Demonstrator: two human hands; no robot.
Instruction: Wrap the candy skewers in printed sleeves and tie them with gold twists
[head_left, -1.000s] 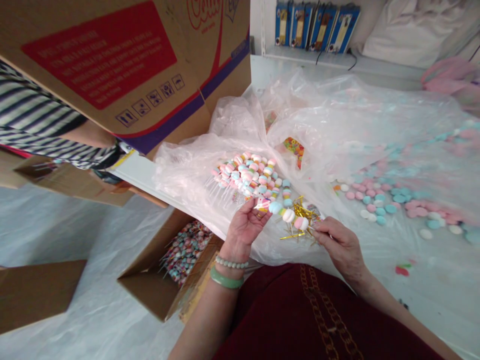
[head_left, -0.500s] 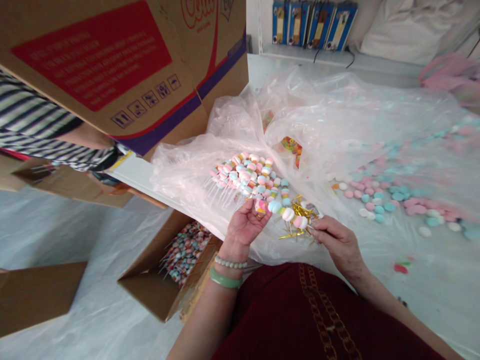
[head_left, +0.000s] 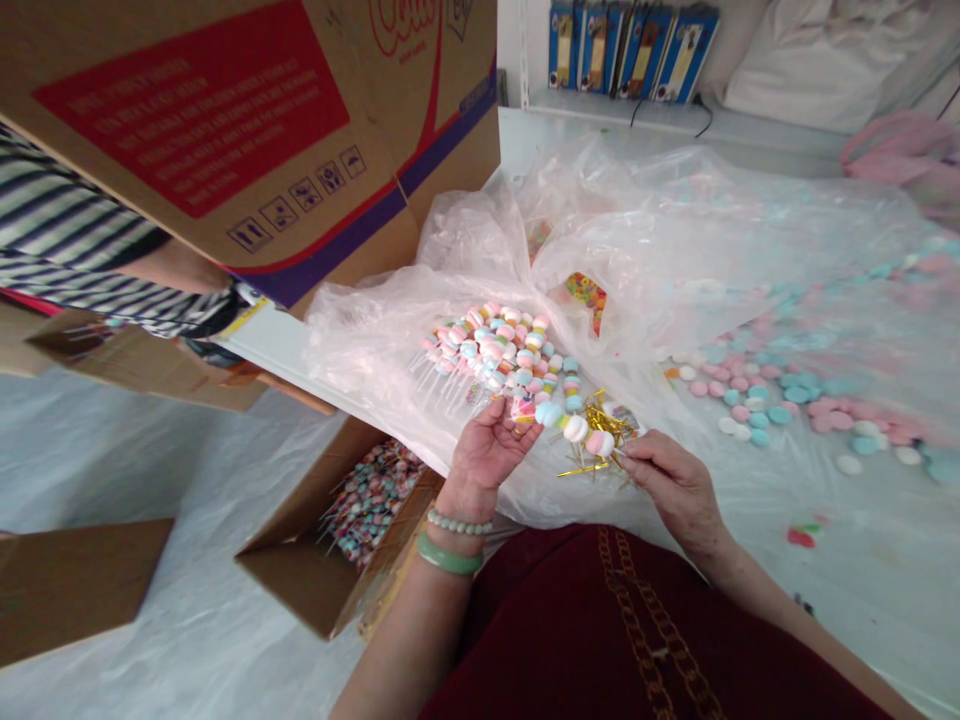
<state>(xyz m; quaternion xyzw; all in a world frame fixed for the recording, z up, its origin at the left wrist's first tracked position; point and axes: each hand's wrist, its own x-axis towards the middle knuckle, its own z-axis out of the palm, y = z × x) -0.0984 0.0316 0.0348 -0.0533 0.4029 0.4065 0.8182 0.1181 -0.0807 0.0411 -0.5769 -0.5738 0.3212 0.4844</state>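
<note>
A candy skewer (head_left: 576, 429) of blue, white, pink and yellow pieces is held level between my two hands. My left hand (head_left: 491, 452), palm up, pinches a small colourful printed piece (head_left: 523, 409) at the skewer's left end. At the other end, the fingertips of my right hand (head_left: 675, 485) grip the thin white stick. Just behind the skewer lie gold twist ties (head_left: 600, 412) in a loose heap. Beyond my left fingers is a pile of finished-looking candy skewers (head_left: 487, 345), their white sticks pointing left.
Clear plastic sheeting (head_left: 660, 220) covers much of the table, with loose pastel candies (head_left: 757, 395) to the right. A large carton (head_left: 360, 230) stands at the left. Below the table edge, an open box (head_left: 300, 570) holds more skewers. Someone in a striped sleeve (head_left: 75, 220) is behind the carton.
The printed piece at my left fingertips has turned and now sits against the skewer's end. My right hand has hardly moved. The view shifted slightly.
</note>
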